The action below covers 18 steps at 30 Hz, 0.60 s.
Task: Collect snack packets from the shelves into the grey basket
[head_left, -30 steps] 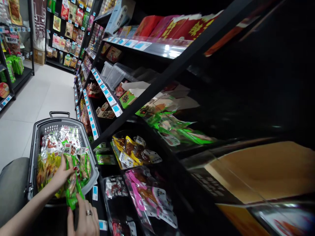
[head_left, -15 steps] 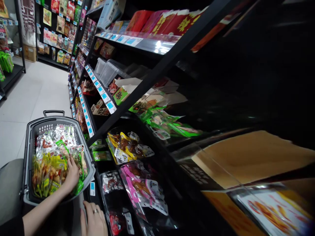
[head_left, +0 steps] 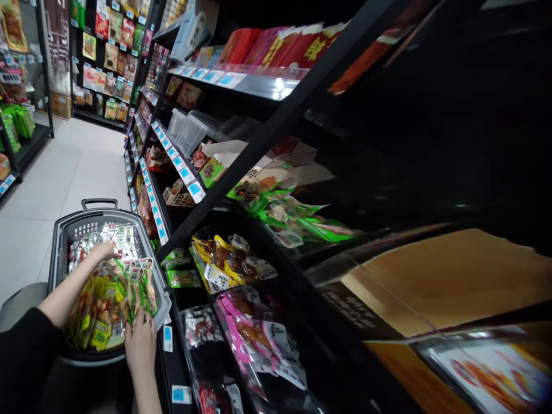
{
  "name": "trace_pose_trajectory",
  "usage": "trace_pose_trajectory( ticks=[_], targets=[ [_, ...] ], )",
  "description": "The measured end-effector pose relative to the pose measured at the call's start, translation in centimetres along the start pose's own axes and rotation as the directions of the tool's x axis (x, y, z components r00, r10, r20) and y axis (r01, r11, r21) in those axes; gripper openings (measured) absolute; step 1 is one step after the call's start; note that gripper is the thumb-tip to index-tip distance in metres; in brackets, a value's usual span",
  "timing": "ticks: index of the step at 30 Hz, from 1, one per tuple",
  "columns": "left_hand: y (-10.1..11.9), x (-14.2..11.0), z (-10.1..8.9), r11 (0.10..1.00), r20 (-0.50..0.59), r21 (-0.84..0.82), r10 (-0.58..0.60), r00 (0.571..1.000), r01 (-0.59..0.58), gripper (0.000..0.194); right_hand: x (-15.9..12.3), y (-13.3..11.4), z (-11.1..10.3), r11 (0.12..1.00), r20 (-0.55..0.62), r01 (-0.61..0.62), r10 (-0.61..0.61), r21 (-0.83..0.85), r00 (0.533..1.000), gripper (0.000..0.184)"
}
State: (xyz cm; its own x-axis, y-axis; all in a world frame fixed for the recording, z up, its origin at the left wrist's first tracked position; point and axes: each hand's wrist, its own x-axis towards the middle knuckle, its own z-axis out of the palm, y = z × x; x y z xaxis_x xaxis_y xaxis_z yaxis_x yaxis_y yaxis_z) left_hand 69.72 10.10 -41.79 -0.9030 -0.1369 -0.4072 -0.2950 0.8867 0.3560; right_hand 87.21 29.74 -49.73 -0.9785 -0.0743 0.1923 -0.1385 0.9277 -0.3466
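Observation:
A grey shopping basket [head_left: 166, 302] with a black handle is filled with snack packets. Silver packets [head_left: 123, 233] lie at its far end, and yellow-green packets [head_left: 101, 313] fill the near left. Along the right side is a row of clear packets with green edges [head_left: 137, 282]. My left hand [head_left: 103, 251] is closed over the silver packets, near the top of the green-edged ones; its fingertips are hidden. My right hand [head_left: 141, 339], wearing a ring, grips the lower ends of the green-edged packets, thumb and fingers around them.
Black store shelving [head_left: 267, 129] slants along the right, its bins holding yellow packets [head_left: 228, 259], pink packets [head_left: 259, 339] and green packets [head_left: 297, 215]. A brown carton flap [head_left: 448, 282] juts out nearby. Pale floor tiles [head_left: 99, 158] lead to more racks.
My left hand has moved up and left from the green-edged packets to the silver ones. My right hand has come from beside the basket onto the green-edged packets, which now lie in a row.

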Motion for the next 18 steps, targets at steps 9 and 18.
trace_pose_trajectory(
  ticks=[9,18],
  targets=[
    [2.2,2.0,3.7,0.957,0.258,-0.004,0.28,0.925,-0.289,0.028,-1.1,2.2,2.6,0.998,-0.092,0.052,-0.048,0.041,0.995,0.043],
    [0.4,1.2,3.5,0.988,0.073,0.109,0.099,0.992,-0.107,0.036,-1.0,1.2,2.7,0.999,-0.051,-0.034,0.033,-0.003,0.998,0.046]
  ],
)
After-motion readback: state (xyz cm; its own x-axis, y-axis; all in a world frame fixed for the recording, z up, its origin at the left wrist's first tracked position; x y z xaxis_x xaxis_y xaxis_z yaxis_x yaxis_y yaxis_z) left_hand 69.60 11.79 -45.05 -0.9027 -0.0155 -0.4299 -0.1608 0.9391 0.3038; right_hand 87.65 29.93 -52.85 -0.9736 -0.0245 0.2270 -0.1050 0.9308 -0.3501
